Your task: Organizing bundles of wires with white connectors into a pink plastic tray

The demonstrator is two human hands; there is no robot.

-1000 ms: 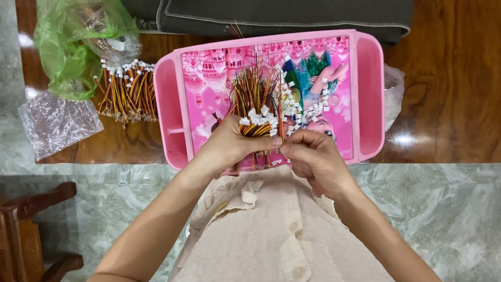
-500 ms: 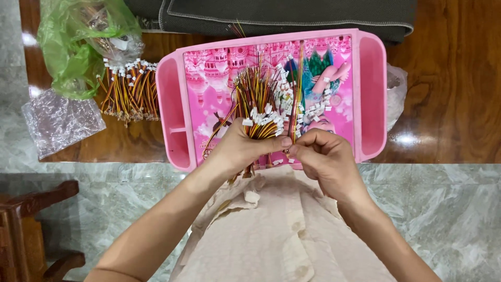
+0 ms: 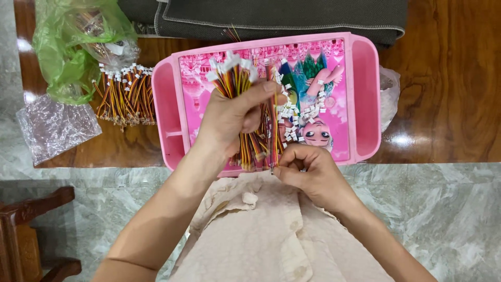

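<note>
My left hand [image 3: 232, 117] grips a thick bundle of red, yellow and black wires [image 3: 236, 78] with white plug ends pointing away from me, held over a pink tray [image 3: 365, 94]. My right hand [image 3: 308, 175] sits at the tray's near edge and pinches the lower end of a single thin wire [image 3: 273, 120] that runs upward beside the bundle. Several small white connector housings [image 3: 302, 112] lie scattered on the tray's cartoon picture, to the right of both hands.
A second bundle of wires [image 3: 125, 96] lies on the wooden table left of the tray, beside a green plastic bag [image 3: 70, 49] and a clear crumpled bag [image 3: 52, 128]. Dark folded cloth [image 3: 271, 18] lies behind the tray. A wooden chair [image 3: 26, 235] stands lower left.
My left hand has lifted the wire bundle up and away from me, over the tray's middle. My right hand has stayed near the tray's front edge, now holding one wire stretched out.
</note>
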